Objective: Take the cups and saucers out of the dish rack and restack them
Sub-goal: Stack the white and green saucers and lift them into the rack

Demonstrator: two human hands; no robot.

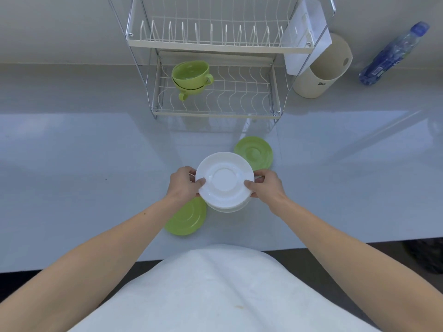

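White saucers (224,182), stacked | left hand (183,182) and right hand (269,185) fingers clamped on opposite rims | above counter (72,164) between green saucers (187,218)

counter (72,164) | dish rack (215,111) | two green saucers (254,153) | canister (321,68) | bottle (393,53)

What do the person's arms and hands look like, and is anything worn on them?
Both forearms are bare, with no sleeves in view. The left hand and right hand wear no gloves, and no rings, watch or bracelet show. A white garment covers the torso.
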